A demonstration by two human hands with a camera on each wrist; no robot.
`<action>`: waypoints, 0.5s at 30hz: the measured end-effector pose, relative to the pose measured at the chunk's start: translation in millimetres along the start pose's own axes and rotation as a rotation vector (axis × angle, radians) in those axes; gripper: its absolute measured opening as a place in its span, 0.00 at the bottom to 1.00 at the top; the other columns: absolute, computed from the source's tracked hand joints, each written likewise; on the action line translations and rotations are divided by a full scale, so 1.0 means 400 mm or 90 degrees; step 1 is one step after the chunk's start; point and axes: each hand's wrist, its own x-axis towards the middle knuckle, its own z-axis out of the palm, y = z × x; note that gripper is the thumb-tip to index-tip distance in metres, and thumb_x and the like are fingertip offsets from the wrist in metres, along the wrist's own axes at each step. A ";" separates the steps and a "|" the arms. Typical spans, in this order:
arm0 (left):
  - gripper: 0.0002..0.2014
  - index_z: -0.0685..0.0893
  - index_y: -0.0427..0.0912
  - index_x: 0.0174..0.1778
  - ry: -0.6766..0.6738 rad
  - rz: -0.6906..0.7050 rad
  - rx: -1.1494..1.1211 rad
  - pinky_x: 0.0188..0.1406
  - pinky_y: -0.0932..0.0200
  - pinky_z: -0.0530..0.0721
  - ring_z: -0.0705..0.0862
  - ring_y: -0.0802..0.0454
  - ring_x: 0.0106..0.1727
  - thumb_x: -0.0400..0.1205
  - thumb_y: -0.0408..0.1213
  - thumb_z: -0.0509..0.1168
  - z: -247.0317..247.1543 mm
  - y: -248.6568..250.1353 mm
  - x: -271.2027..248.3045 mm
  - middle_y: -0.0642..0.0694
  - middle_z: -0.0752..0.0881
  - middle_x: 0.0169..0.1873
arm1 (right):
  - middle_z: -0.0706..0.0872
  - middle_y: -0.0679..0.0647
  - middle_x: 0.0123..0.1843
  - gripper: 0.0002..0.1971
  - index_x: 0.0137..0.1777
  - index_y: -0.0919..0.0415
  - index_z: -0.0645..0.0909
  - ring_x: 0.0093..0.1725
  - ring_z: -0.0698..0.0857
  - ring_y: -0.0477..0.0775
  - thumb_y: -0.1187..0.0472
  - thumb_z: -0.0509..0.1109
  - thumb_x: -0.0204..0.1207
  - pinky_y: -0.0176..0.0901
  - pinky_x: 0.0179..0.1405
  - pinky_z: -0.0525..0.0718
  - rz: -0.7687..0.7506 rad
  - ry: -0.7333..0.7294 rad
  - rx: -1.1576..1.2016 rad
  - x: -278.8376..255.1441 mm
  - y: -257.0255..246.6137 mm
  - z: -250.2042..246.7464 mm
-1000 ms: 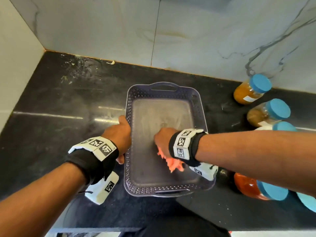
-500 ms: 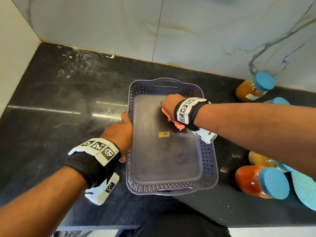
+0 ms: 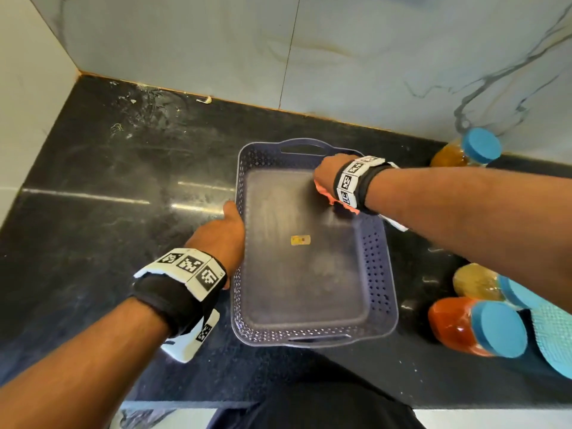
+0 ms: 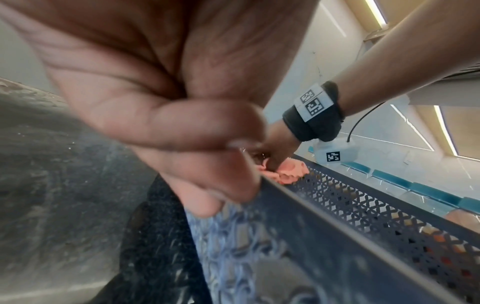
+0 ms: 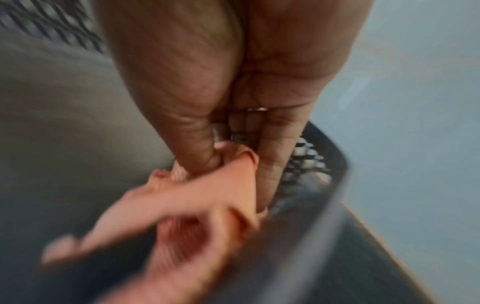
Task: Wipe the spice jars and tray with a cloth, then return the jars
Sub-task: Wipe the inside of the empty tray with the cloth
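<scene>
Both hands were at the grey perforated plastic tray (image 3: 376, 267), which sat on the black stone counter (image 3: 108, 212) and serves as the landmark for this report. The left hand (image 3: 221, 239) gripped the tray's left rim, fingers curled over the edge as the left wrist view confirmed, evidently to brace the tray against sliding under the wiping pressure. The right hand (image 3: 325, 173) was in the tray's far right corner, pinching a crumpled orange cloth (image 3: 340, 202) between thumb and fingers and pressing it where floor met perforated wall; the right wrist view was blurred, but the pinch on the cloth could be made out. In my judgement the step in hand was the wiping of the tray interior, and a corner demands this bunched hold so the fabric reaches the join. One small yellow sticker (image 3: 301, 240) lay near the centre of the tray floor. Jars stood to the right of the tray, outside it, presumably kept clear until the tray was clean: three blue-lidded spice jars could be counted with certainty, one amber (image 3: 464, 151) beyond the tray's far right corner, one yellowish (image 3: 483, 281) and one red-orange (image 3: 458, 329) beside its near right side. A further pale blue textured shape (image 3: 554, 342) at the frame edge could not be identified. One tray and one cloth were present. No jar had yet been returned.
</scene>
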 end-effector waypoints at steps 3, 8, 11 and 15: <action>0.23 0.61 0.35 0.67 0.006 -0.016 0.005 0.44 0.39 0.84 0.87 0.29 0.45 0.79 0.21 0.62 0.011 0.002 0.011 0.28 0.86 0.50 | 0.91 0.61 0.47 0.07 0.50 0.64 0.89 0.49 0.90 0.66 0.64 0.72 0.75 0.42 0.42 0.81 0.003 -0.030 -0.014 0.015 0.003 0.025; 0.18 0.62 0.35 0.66 0.024 -0.025 -0.004 0.51 0.35 0.87 0.88 0.28 0.47 0.83 0.25 0.57 0.021 0.004 0.018 0.27 0.86 0.50 | 0.88 0.47 0.32 0.12 0.40 0.58 0.87 0.40 0.92 0.51 0.55 0.84 0.62 0.31 0.29 0.80 -0.081 -0.191 0.046 -0.078 -0.125 0.164; 0.19 0.61 0.38 0.63 0.015 -0.011 0.011 0.47 0.36 0.88 0.88 0.31 0.40 0.81 0.25 0.61 0.019 0.002 0.017 0.30 0.86 0.46 | 0.91 0.57 0.40 0.08 0.46 0.65 0.88 0.43 0.91 0.60 0.60 0.75 0.73 0.43 0.44 0.87 -0.276 -0.216 -0.010 -0.226 -0.260 0.204; 0.19 0.60 0.42 0.60 -0.012 0.005 0.048 0.47 0.40 0.88 0.87 0.36 0.35 0.81 0.27 0.63 0.010 -0.005 0.014 0.38 0.85 0.37 | 0.90 0.58 0.40 0.14 0.32 0.61 0.81 0.34 0.84 0.61 0.63 0.67 0.81 0.42 0.43 0.84 -0.275 -0.184 -0.037 -0.227 -0.238 0.171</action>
